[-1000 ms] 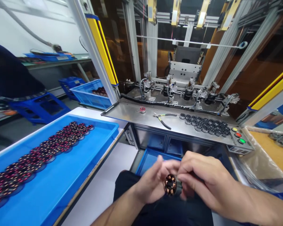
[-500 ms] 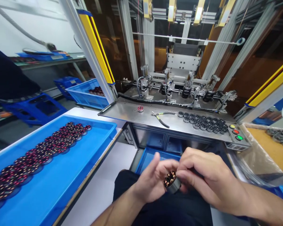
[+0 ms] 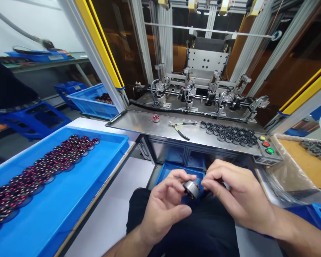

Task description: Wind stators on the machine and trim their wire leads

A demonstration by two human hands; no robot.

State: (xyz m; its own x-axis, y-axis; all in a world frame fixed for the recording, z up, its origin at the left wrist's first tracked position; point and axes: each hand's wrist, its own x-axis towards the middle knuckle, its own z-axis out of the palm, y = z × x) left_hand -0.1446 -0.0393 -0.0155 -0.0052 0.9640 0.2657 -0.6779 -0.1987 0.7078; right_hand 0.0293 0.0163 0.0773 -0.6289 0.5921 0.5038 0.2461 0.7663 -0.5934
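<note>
A motor stator with a grey metal rim and windings inside is held at the fingertips of my left hand. It is tilted, its smooth outer side facing up and its wound face partly hidden. Just to its right, my right hand has thumb and forefinger pinched together. Whatever lies between those fingertips is too small to make out. Both hands are above my lap, in front of the machine's metal shelf.
On the shelf are a red-wound stator, cutting pliers, several dark stators and a button box. A blue tray with rows of wound stators lies left. At right stands a lined box. Behind is the winding machine.
The stator has turned from showing its copper windings to showing its metal side. It has shifted from my left palm to the fingertips. My right fingers have come slightly away from it.
</note>
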